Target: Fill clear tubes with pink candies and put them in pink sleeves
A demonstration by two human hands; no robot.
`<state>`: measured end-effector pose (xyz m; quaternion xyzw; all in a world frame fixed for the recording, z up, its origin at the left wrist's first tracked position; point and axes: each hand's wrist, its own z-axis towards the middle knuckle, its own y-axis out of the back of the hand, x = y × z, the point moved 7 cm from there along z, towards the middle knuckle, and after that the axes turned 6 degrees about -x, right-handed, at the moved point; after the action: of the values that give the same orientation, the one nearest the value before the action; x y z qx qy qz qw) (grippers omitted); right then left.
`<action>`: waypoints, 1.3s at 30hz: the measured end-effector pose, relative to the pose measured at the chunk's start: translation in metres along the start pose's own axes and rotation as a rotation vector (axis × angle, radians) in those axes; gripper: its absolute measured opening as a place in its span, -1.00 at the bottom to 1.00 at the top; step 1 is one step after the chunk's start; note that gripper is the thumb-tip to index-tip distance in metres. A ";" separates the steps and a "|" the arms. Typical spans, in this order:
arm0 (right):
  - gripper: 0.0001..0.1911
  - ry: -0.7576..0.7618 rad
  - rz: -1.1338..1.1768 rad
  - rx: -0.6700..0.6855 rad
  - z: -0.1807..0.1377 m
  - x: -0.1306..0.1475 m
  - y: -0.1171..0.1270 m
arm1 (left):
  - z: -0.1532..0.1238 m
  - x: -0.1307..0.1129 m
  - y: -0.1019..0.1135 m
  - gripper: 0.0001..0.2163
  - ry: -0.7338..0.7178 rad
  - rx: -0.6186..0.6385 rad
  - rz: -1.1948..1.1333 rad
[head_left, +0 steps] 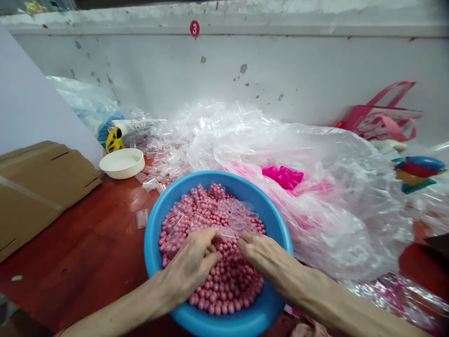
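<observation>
steady clear plastic (226, 232) gently between half-curled left hand (197, 252) and bent right hand (262, 250), over pink beads (224, 292); cannot tell if gripped.

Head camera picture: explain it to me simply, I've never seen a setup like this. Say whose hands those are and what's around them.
There is no machine here: a person works with bare hands, and a camera worn on their head looks forward and down. Left hand and right hand reach into a blue basin of pink beads, with small clear containers among them. A clear plastic piece shows between the fingertips; whether either hand grips it is hard to tell. The basin stands on a red table. Left of it are a white dish and cardboard; to the right spreads clear plastic sheeting.
</observation>
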<state>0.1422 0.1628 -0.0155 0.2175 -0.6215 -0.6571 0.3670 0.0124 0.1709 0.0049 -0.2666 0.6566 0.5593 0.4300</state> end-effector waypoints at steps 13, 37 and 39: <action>-0.86 0.134 0.151 0.303 0.035 0.047 -0.032 | -0.007 0.036 -0.009 -0.86 -0.237 -0.006 0.335; -0.78 -0.528 0.710 -0.439 0.062 -0.080 0.058 | -0.053 0.025 -0.015 -0.46 -0.415 0.206 0.369; -0.83 -0.490 0.401 -0.470 0.077 -0.099 0.061 | -0.057 0.027 -0.017 -0.42 -0.438 0.229 0.390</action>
<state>0.1605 0.2902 0.0372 -0.1615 -0.5533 -0.7293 0.3687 -0.0023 0.1155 -0.0270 0.0412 0.6460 0.5977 0.4731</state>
